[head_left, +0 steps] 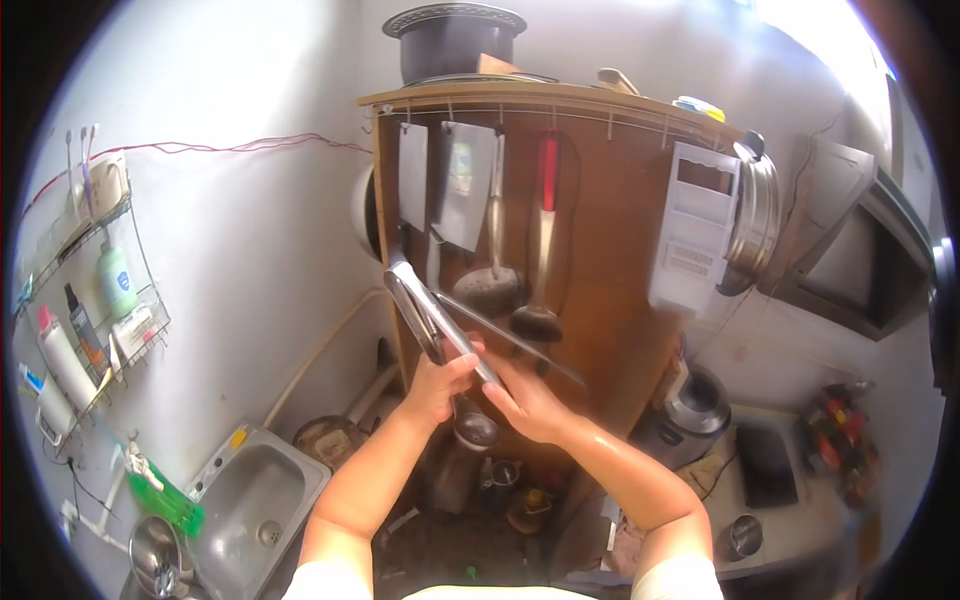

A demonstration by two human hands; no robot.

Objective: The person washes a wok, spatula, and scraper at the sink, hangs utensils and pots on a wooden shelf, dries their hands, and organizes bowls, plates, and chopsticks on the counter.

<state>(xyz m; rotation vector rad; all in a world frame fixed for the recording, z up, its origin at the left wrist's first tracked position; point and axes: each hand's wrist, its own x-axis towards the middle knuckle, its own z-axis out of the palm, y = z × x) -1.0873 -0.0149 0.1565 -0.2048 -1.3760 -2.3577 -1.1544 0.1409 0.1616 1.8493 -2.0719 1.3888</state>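
Note:
A pair of metal tongs (408, 285) is held up before the brown wooden panel, its rounded joined end pointing up and to the left. My left hand (443, 386) is closed around the lower part of one arm. On the other side my right hand (528, 397) grips the lower end of the other arm, thumb along the metal. A thin, blurred rod (515, 340) slants down to the right just above my right hand; I cannot tell whether it belongs to the tongs. Behind them hang a skimmer (488, 290) and a red-handled ladle (545, 240).
Cleavers (468, 185) and a white grater (695, 225) hang from the wooden cabinet (610, 200), with a dark pot (455, 45) on top. A sink (255, 500) stands at lower left, a wire shelf (140, 290) above it. A rice cooker (697, 405) is at right.

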